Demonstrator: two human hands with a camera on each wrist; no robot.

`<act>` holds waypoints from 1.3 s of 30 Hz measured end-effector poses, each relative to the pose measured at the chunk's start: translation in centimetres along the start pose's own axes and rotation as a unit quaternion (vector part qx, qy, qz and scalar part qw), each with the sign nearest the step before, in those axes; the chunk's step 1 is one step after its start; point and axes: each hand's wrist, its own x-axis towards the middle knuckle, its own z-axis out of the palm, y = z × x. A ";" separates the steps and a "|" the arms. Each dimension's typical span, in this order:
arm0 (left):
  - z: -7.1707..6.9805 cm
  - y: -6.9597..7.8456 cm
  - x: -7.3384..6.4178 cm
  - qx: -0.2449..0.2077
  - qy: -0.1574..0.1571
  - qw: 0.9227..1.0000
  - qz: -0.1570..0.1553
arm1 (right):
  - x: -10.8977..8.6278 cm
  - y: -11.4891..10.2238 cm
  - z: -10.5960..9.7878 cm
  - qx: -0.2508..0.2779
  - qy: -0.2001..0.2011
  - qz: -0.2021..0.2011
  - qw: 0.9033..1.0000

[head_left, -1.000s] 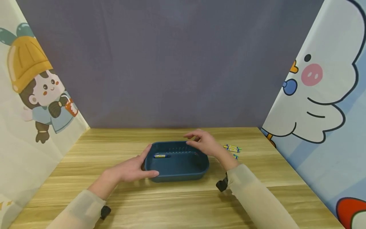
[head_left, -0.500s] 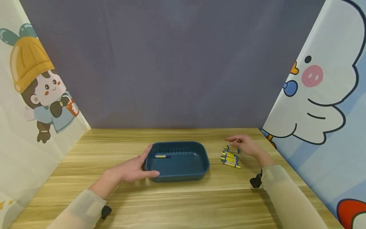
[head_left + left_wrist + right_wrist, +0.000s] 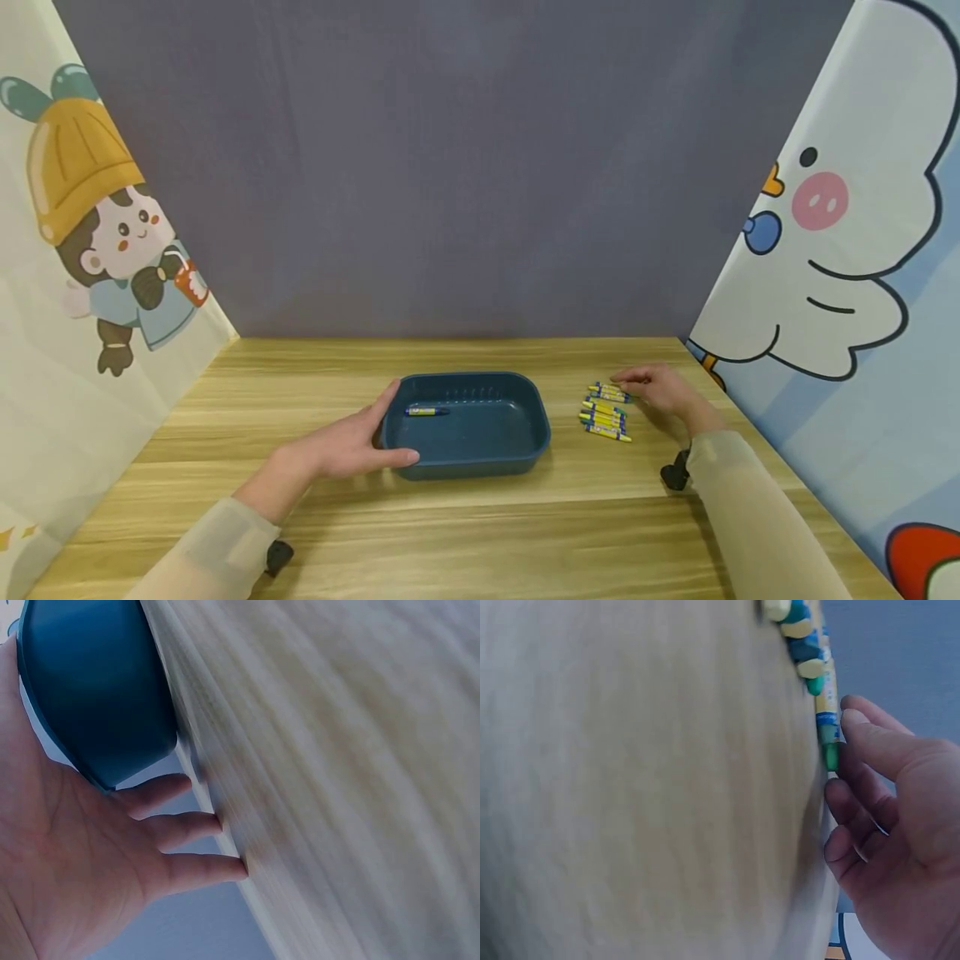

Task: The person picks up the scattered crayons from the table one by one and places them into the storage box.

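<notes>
A dark blue rectangular basin [image 3: 480, 471] sits on the table, with one yellow-and-blue crayon [image 3: 425, 411] lying inside at its left. My left hand [image 3: 341, 442] rests against the basin's left end, thumb along the near rim. In the left wrist view, three straight fingers [image 3: 202, 870] of it reach down to the tabletop. To the basin's right lie several crayons [image 3: 603, 418] in a loose stack. Beside the farthest ones is my right hand [image 3: 663, 392], thumb and index finger at a green-tipped crayon [image 3: 827, 712]; no grip on it shows. Its other fingers are bent.
The wooden table [image 3: 450, 542] ends at a grey back cloth [image 3: 465, 167]. Printed cartoon panels stand on both sides, a child figure [image 3: 127, 225] on the left and a white bird [image 3: 832, 250] on the right. A dark wrist device [image 3: 675, 471] sits under the right sleeve.
My right hand has gone from over the basin rightward to the crayons, then lowered slightly beside the farthest ones. My left hand and the basin have stayed put.
</notes>
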 end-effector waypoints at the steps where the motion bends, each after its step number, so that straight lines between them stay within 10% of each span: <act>1: 0.0 0.0 0.0 -0.001 0.000 1.000 -0.002 | 0.0 0.0 0.1 -0.003 0.004 0.001 1.000; 39: 0.0 0.0 0.0 -0.001 0.001 1.000 -0.002 | -1.3 1.5 -0.8 -0.033 0.044 0.006 0.998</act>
